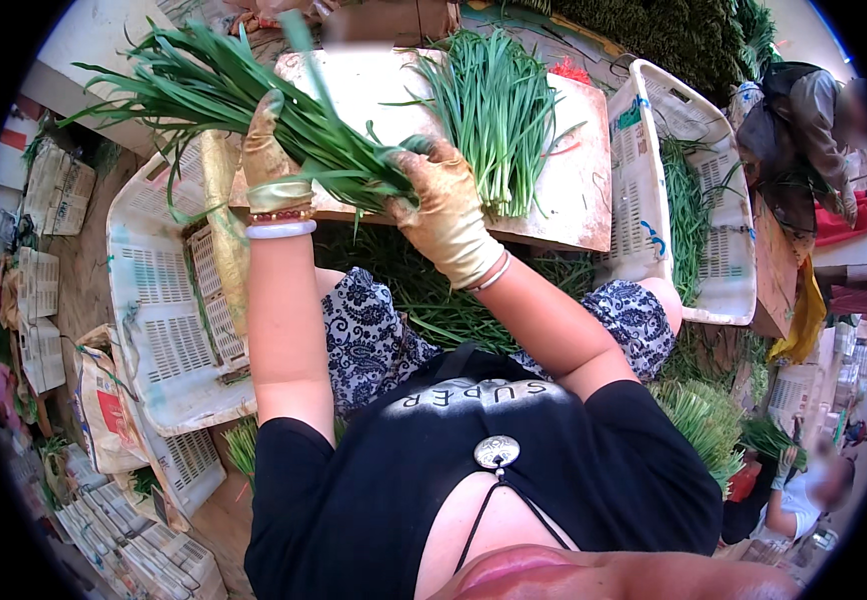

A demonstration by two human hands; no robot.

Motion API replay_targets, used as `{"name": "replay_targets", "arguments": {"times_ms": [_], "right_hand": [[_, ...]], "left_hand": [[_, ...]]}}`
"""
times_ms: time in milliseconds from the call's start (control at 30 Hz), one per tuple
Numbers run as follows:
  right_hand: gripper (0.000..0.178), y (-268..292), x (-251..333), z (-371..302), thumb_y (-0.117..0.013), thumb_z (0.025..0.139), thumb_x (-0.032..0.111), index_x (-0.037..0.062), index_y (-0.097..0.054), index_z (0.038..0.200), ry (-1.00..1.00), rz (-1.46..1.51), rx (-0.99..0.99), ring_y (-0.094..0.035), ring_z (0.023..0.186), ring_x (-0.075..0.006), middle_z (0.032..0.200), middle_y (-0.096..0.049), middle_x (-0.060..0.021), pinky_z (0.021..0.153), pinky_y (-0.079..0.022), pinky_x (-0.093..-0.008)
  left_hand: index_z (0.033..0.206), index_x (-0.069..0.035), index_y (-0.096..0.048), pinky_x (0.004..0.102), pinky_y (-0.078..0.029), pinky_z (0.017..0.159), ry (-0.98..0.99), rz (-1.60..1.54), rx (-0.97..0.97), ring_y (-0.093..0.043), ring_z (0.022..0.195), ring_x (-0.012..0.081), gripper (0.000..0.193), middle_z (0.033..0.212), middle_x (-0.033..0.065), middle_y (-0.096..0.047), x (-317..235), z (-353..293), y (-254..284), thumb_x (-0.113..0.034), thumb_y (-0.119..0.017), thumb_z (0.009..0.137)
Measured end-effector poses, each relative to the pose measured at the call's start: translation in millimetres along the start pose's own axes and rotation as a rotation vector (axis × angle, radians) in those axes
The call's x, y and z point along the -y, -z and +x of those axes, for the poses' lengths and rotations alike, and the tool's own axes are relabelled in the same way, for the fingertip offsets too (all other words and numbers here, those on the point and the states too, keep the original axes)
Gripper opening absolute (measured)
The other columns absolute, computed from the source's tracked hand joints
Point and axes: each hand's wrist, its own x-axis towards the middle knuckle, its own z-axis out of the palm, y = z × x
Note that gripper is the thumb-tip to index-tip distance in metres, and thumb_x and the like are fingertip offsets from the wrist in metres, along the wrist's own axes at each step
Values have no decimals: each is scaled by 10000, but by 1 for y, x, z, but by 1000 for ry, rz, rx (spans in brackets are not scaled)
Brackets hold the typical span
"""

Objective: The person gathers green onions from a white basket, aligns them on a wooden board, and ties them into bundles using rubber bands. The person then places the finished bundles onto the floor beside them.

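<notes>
A loose bunch of garlic chives [329,135] is held up over the near left part of a pale board [589,170]. My left hand [272,150], in a stained glove, grips it around the middle, its thumb in front of the leaves. My right hand [446,210], gloved too, is closed around the bunch's right end. The leaf tips fan out to the upper left. Behind my right hand, a second bunch of garlic chives [502,110] lies on the board, its pale stems toward me. Some red ties [570,72] sit at the board's far right edge.
A white plastic crate [169,310] stands on my left. Another crate [644,170] with chives stands on my right. Loose chives [454,300] lie below the board, between my knees. Two people [804,120] work at the right, one farther back. Stacked crates [139,540] fill the lower left.
</notes>
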Motion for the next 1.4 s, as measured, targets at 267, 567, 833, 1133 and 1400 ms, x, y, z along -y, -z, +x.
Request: {"name": "replay_targets", "arguments": {"times_ms": [267, 567, 833, 1133, 1400], "right_hand": [[349, -4, -20, -20, -510, 594, -77, 72, -519, 910, 175, 164, 310, -538, 713, -335, 819, -529, -120, 605, -448, -389], [251, 31, -70, -121, -539, 638, -6, 69, -564, 876, -126, 47, 809, -563, 781, -337, 800, -583, -137, 678, -455, -401], [445, 166, -63, -98, -589, 744, 292, 34, -472, 1087, -923, -635, 431, -591, 759, -345, 792, -609, -185, 685, -466, -421], [649, 171, -77, -64, -644, 679, 479, -6, -488, 1081, -392, -222, 163, -559, 880, -355, 935, -576, -216, 771, -454, -389], [812, 45, -47, 64, -774, 569, 220, -6, -355, 1227, -215, 567, 184, -513, 1003, -241, 1047, -546, -163, 856, -413, -334]], "left_hand": [[859, -36, -569, 349, -515, 598, 82, 51, -435, -586, 631, 223, 188, 761, 106, -600, 6, 0, 33, -213, -561, 794], [972, -37, -535, 338, -498, 638, -24, 246, -324, -567, 687, 214, 283, 789, 89, -574, 8, 6, 5, -212, -615, 765], [1111, -23, -504, 388, -433, 864, -11, 436, -256, -542, 943, 270, 361, 1011, 135, -570, -9, 5, 24, -211, -537, 804], [1022, 8, -525, 329, -448, 844, -104, 758, 62, -551, 941, 210, 265, 1040, 112, -561, 28, 8, 12, -94, -563, 780], [1047, -20, -546, 320, -424, 819, -254, 1120, 74, -541, 891, 179, 344, 1002, 62, -574, 61, -6, -80, -67, -639, 719]]}}
